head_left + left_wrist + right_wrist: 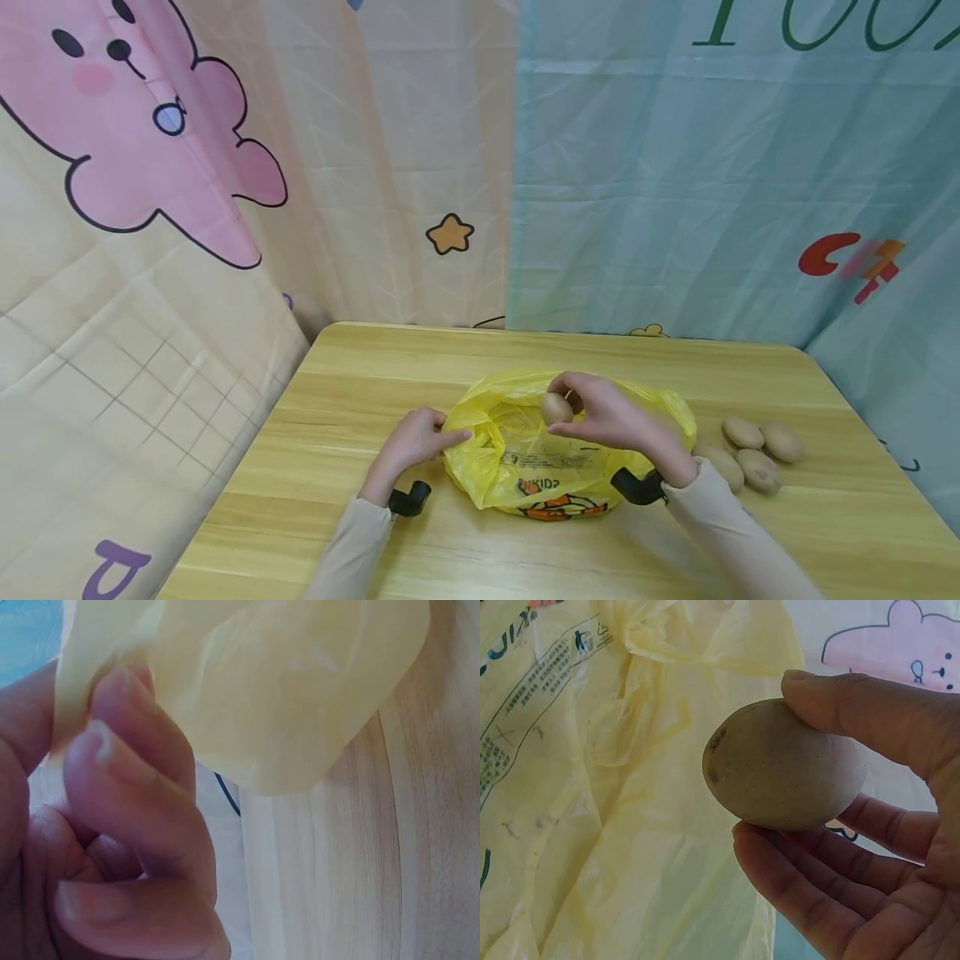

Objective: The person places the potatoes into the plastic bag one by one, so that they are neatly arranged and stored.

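A yellow plastic bag [536, 487] lies on the table with its mouth spread wide, printed with dark letters and an orange figure. At its left side my left hand [415, 435] pinches the thin rim between thumb and fingers; the left wrist view shows the film [277, 697] caught there. Over the bag's mouth, my right hand [600, 411] holds a small potato [780, 769] between thumb and fingertips. The potato is pale brown and rounded, with a few dark marks at one end. Several other potatoes [759, 471] rest in a group to the right of the bag.
The wooden table [360, 367] has rounded far corners. Printed curtains [397, 167] hang behind it and along both sides. A black wrist-worn device [410, 500] sits by each hand. My right forearm [738, 533] passes close to the loose potatoes.
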A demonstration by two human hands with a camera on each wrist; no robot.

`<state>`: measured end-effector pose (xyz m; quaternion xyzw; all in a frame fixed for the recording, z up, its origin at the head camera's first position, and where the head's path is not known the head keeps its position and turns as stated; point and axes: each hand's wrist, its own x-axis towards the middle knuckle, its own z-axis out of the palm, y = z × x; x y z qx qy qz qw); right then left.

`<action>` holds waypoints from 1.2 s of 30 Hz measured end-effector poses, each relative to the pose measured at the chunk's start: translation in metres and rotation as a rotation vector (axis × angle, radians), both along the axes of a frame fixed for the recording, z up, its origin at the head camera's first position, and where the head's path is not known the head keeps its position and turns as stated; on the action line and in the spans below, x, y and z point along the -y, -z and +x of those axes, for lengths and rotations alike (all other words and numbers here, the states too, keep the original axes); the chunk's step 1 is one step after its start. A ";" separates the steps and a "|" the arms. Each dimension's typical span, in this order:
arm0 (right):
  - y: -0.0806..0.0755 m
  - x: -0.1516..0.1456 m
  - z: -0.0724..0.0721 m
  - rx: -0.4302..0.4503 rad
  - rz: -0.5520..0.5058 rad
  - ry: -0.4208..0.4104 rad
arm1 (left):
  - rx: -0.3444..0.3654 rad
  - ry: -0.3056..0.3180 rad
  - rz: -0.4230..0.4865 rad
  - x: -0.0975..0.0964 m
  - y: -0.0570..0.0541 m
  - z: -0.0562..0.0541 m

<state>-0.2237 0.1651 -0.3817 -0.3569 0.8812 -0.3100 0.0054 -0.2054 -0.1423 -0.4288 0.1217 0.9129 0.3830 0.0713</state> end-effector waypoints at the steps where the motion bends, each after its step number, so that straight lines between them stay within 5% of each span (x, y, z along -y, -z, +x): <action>1: 0.001 0.002 -0.001 0.000 -0.004 -0.003 | 0.001 0.000 0.000 0.000 0.000 0.000; 27: 0.022 0.031 -0.003 0.046 0.011 0.065 | -0.007 0.006 -0.012 -0.001 -0.001 0.001; 36: 0.032 0.035 -0.007 0.122 -0.014 0.118 | -0.004 0.005 -0.005 -0.002 0.000 0.000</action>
